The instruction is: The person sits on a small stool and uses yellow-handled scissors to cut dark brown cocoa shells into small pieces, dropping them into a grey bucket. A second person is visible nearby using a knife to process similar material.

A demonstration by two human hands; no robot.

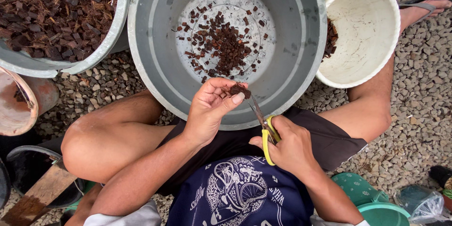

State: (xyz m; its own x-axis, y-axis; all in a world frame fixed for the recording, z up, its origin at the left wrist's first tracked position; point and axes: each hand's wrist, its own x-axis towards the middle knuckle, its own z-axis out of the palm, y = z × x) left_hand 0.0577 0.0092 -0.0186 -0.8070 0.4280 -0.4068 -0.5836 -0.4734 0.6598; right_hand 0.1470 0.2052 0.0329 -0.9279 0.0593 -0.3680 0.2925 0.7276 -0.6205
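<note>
Grey basin (301,65): the largest thing in view, set on gravel (414,113) between the person's knees; a thin scatter of small brown chips (221,42) lies on its floor.
Second basin (110,32): at the upper left, just beside the grey one, heaped with coarser brown husk bits.
White bucket (367,32): to the right, touching the grey basin's rim, tipped toward the camera; a few dark pieces show at its left inner edge.
Left hand (209,106): over the basin's near rim, thumb and fingers closed on a brown husk piece (239,89).
Right hand (292,146): wrapped around the yellow handles of scissors (263,127), whose blades point up at the piece; I cannot tell if the blades are together.
Risk: the blade tips sit very near the left thumb, so a slip on tough fibre could nick it.
Risk: the piece is held near the rim, so cut bits could drop onto the lap or the gravel.
</note>
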